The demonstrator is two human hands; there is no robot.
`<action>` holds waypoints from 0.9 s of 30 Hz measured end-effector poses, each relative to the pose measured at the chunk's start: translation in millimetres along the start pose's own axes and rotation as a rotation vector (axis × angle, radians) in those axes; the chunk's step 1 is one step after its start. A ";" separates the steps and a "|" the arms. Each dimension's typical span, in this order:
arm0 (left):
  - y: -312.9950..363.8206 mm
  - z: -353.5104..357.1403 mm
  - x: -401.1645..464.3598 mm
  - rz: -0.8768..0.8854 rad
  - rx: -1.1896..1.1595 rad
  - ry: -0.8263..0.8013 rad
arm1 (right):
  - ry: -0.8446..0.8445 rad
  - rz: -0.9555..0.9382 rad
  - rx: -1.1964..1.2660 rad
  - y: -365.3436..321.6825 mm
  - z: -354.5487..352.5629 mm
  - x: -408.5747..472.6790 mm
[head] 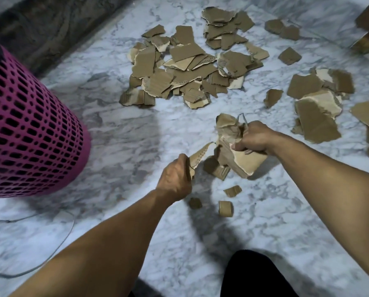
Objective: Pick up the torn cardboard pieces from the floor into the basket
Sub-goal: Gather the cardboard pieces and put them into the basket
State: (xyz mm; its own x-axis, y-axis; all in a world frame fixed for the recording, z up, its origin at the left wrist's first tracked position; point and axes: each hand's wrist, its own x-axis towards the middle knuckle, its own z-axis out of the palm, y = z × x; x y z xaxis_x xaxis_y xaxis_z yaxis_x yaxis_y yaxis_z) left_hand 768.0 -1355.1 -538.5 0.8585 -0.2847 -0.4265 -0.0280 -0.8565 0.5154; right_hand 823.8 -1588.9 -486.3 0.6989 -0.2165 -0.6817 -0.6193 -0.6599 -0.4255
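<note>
A pink perforated basket [29,129] stood at the left on the white marble floor [119,133], well apart from the big heap of torn cardboard pieces [179,67] farther out and a second scatter [316,103] at the right; a thin grey cord [50,254] trailed across the floor near the left forearm. The right hand [252,138] was clenched around a thick bunch of cardboard scraps [237,151], raised off the floor. The left hand [175,179] was closed on one perforated strip [198,156] just beside that bunch, with three small bits [225,207] lying loose on the floor below both hands.
</note>
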 end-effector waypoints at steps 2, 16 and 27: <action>7.7 8.9 -5.7 0.023 0.048 -0.050 | -0.054 -0.006 -0.045 13.3 5.8 -1.5; -0.1 36.5 -23.5 -0.165 -0.070 -0.075 | 0.027 -0.073 -0.062 32.3 62.4 -14.9; 16.4 72.8 -28.3 0.054 0.276 -0.044 | 0.065 0.100 0.106 95.5 -0.5 -1.1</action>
State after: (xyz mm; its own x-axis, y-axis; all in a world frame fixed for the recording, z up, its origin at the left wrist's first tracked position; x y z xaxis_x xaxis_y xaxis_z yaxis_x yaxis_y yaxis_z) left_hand 706.0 -1392.4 -572.1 0.8293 -0.3459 -0.4388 -0.2165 -0.9229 0.3184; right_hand 764.1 -1652.0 -525.8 0.6518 -0.3257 -0.6849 -0.7185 -0.5542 -0.4203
